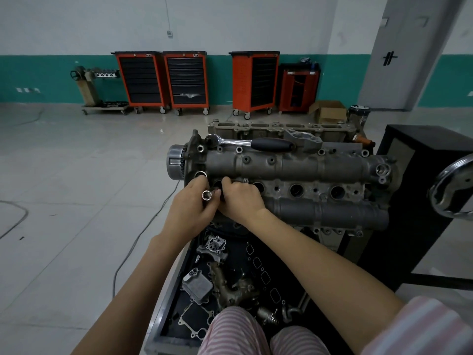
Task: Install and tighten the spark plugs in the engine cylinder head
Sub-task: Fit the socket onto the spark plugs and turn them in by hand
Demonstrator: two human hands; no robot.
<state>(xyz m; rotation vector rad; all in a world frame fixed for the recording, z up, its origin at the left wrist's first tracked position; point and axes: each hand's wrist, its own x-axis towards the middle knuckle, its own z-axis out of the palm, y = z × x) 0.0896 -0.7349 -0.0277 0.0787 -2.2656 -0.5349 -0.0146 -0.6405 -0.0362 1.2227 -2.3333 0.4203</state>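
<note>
The grey engine cylinder head (294, 166) sits on a stand in front of me, with a row of round spark plug wells (297, 190) along its near side. My left hand (190, 208) grips a shiny socket (206, 194), its open end facing me, at the leftmost wells. Pressed against it, my right hand (240, 197) has its fingers curled over the same spot; what they hold is hidden. No spark plug is visible. A ratchet wrench (256, 143) with a black handle lies on top of the head.
A black tray (174, 298) below the head holds several loose engine parts and gaskets. A chrome handwheel (453, 188) and a black stand (422, 175) are at the right. Orange tool carts (163, 80) line the far wall. A cable (143, 231) runs across the floor at left.
</note>
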